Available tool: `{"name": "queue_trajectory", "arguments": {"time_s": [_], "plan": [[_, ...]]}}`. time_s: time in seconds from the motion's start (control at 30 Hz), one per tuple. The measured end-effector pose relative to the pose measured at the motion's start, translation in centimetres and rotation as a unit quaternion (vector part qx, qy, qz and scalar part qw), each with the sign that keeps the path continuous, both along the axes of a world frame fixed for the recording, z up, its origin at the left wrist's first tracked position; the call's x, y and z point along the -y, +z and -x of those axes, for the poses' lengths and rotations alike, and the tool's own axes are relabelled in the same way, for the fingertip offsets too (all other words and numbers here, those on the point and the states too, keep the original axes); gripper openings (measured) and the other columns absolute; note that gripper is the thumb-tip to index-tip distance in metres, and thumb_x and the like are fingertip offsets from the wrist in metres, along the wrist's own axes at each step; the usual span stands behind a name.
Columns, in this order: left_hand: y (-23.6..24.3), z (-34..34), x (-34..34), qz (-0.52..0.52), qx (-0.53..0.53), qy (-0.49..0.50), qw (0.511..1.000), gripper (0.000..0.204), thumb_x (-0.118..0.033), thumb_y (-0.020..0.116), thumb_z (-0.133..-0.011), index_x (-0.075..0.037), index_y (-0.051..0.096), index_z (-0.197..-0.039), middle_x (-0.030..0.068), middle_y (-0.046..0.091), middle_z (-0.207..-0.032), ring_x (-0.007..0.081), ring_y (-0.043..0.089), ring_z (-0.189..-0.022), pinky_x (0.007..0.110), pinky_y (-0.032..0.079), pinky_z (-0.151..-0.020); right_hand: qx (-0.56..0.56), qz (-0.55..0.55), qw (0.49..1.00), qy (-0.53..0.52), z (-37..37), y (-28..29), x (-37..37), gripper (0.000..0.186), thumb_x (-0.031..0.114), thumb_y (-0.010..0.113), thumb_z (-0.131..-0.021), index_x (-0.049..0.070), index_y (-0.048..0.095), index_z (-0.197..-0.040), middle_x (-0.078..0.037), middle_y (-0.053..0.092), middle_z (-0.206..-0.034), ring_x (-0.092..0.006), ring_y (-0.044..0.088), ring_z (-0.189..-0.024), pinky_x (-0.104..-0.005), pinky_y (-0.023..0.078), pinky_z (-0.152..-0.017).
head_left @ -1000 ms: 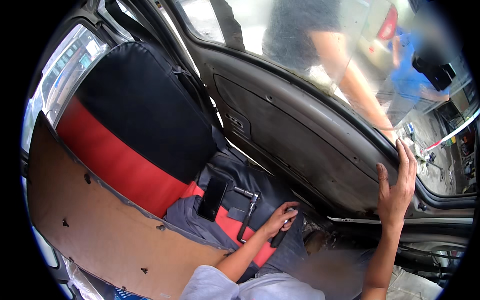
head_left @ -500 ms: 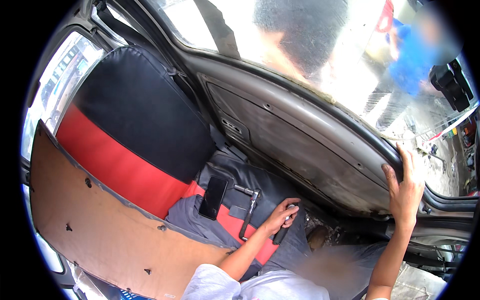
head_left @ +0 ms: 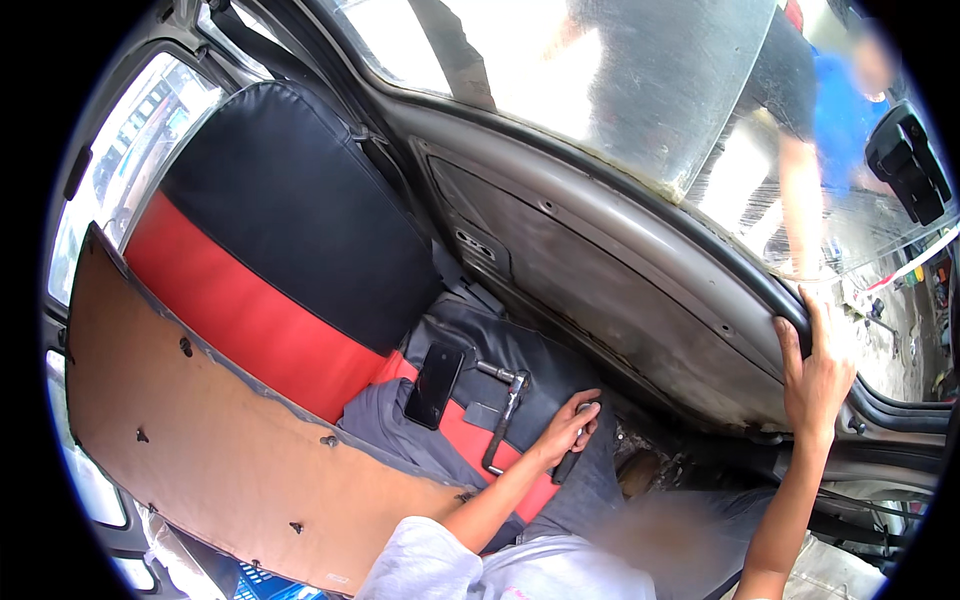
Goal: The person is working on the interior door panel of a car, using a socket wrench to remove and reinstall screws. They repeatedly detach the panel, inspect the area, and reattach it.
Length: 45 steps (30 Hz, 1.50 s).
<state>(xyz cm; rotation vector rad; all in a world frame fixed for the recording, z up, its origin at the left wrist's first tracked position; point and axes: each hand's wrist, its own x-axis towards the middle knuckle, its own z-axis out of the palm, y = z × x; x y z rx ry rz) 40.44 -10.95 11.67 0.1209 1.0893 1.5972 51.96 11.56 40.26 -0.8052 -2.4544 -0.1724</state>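
Note:
My left hand [head_left: 570, 430] rests over my lap, closed around a tool with a black handle [head_left: 566, 468]; its working end is hidden. Left of it, a ratchet wrench [head_left: 507, 412] with a silver head and dark grip lies on the black and red seat [head_left: 520, 370]. Beside the wrench lies a black phone [head_left: 434, 385], screen up. At the right, my right hand [head_left: 822, 375] grips the window frame of the vehicle door [head_left: 740, 250], thumb inside and fingers over the edge.
A brown trim panel [head_left: 250, 470] with black clips leans at my left, in front of the seat back [head_left: 290, 200]. Outside the glass, a person in blue [head_left: 840, 115] reaches an arm down near my right hand. A blue crate [head_left: 270, 583] shows low at left.
The view has shifted slightly. Outside, the person in blue has moved, and a bare arm now reaches down toward the window edge. Both my hands keep their holds.

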Motion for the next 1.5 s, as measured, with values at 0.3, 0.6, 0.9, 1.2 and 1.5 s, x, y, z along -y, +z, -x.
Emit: {"name": "queue_trajectory", "arguments": {"time_s": [0.3, 0.6, 0.9, 1.2, 1.5], "plan": [[1.7, 0.8, 1.2, 0.047, -0.004, 0.095, 0.994, 0.051, -0.037, 0.056, -0.099, -0.008, 0.041, -0.139, 0.0002, 0.046, -0.071, 0.0042, 0.035, -0.046, 0.021, 0.026, -0.039, -0.018, -0.054, 0.998, 0.018, 1.1, -0.8, 0.2, 0.04, 0.03, 0.066, -0.091, 0.004, 0.062, -0.122, -0.019, 0.066, -0.107, -0.0388, 0.063, -0.093, -0.0436, 0.048, -0.081], [2.5, 5.9, 1.6, 0.036, -0.048, 0.236, 0.97, 0.061, -0.026, 0.064, -0.095, 0.0, 0.034, -0.142, -0.0008, 0.044, -0.068, 0.0043, 0.036, -0.047, 0.022, 0.026, -0.039, -0.027, -0.059, 0.998, -0.002, 0.3, -1.5, 0.5, 0.039, 0.036, 0.057, -0.097, 0.007, 0.064, -0.123, -0.018, 0.068, -0.111, -0.0382, 0.064, -0.097, -0.043, 0.048, -0.081], [-1.7, 4.4, 0.9, 0.04, -0.052, 0.198, 0.978, 0.054, -0.028, 0.064, -0.094, -0.002, 0.042, -0.136, -0.0008, 0.046, -0.065, 0.0072, 0.041, -0.048, 0.025, 0.031, -0.04, -0.028, -0.056, 0.998, -0.025, 0.0, -2.2, -0.3, 0.047, 0.045, 0.055, -0.097, 0.007, 0.063, -0.125, -0.022, 0.067, -0.109, -0.0396, 0.065, -0.096, -0.0453, 0.048, -0.081], [-1.4, 4.6, 1.3, 0.058, -0.042, 0.193, 0.979, 0.055, -0.029, 0.066, -0.093, -0.007, 0.042, -0.138, -0.0006, 0.048, -0.066, 0.0063, 0.04, -0.045, 0.023, 0.03, -0.038, -0.036, -0.079, 0.996, 0.005, 1.0, -1.4, 0.7, 0.04, 0.034, 0.064, -0.093, 0.003, 0.064, -0.119, -0.02, 0.068, -0.1, -0.0403, 0.063, -0.087, -0.0448, 0.048, -0.077], [-1.6, 4.6, 1.2, 0.056, -0.055, 0.187, 0.979, 0.05, -0.027, 0.063, -0.096, -0.006, 0.042, -0.136, 0.0003, 0.049, -0.065, 0.0069, 0.039, -0.045, 0.023, 0.029, -0.039, -0.051, -0.071, 0.996, 0.007, 0.6, -1.5, 0.3, 0.04, 0.03, 0.07, -0.087, 0.004, 0.063, -0.117, -0.015, 0.064, -0.099, -0.0353, 0.061, -0.091, -0.043, 0.047, -0.081]]}}
